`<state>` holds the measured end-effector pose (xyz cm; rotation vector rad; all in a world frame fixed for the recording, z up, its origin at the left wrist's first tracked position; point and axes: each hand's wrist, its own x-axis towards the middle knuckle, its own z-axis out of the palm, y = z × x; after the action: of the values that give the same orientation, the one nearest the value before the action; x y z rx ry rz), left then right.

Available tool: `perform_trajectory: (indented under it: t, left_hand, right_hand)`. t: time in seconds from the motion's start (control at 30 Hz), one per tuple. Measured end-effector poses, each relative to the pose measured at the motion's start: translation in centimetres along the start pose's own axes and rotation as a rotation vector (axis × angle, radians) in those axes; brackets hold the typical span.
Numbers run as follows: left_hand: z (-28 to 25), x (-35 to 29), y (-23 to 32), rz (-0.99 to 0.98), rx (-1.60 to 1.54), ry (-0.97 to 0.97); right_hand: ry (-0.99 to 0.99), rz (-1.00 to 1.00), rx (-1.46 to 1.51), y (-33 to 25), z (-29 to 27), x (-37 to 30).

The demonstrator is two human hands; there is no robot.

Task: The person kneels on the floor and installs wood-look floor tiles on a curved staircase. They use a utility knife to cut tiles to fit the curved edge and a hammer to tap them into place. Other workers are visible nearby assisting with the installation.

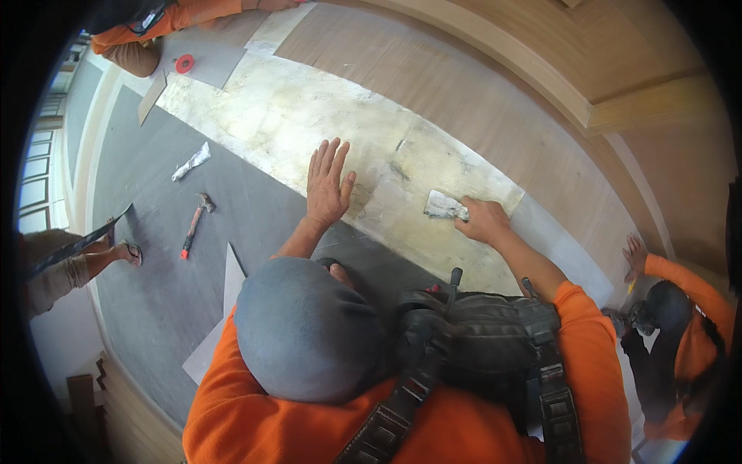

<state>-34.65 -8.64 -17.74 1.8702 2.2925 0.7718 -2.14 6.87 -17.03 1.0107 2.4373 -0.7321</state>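
My right hand (485, 222) grips a scraper; its broad, whitish-smeared blade (446, 205) points left over a cream-coloured, blotchy strip of floor (286, 100). The scraper's handle is mostly hidden in my fingers. My left hand (328, 182) is held with fingers stretched out and nothing in it, over the edge where the pale strip meets the dark grey floor (147, 193). Whether that palm touches the surface I cannot tell. A grey-clad knee (309, 332) and a black strapped bag (471, 325) are close below my hands.
On the grey floor lie a hammer (196, 224), a crumpled whitish object (192, 162) and a pale angular board (220, 325). Wood-look planks (410, 77) run beyond the strip. A red round object (184, 63) is at the far left. Orange-sleeved people (688, 332) work at right and far left; another person's foot (130, 253) shows left.
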Motion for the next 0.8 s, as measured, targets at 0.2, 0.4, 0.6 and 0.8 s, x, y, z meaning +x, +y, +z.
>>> perform_trajectory:
  t: [0.2,0.4,0.6,0.8]
  left_hand:
    - [2.3,-2.3,-1.2,-0.018,0.076,-0.134]
    - [1.4,-0.4,-2.9,-0.006,0.023,-0.193]
    - [2.6,3.8,0.5,0.227,0.033,-0.268]
    - [1.9,15.7,-1.3,0.286,0.081,-1.175]
  right_hand:
    - [-0.037,0.046,0.027,-0.6,-0.3,0.1]
    - [0.02,0.207,0.199,-1.9,-0.5,0.0]
    - [0.176,0.194,0.381,-1.5,0.1,-0.1]
    - [0.113,0.291,0.503,-0.9,0.8,-0.6]
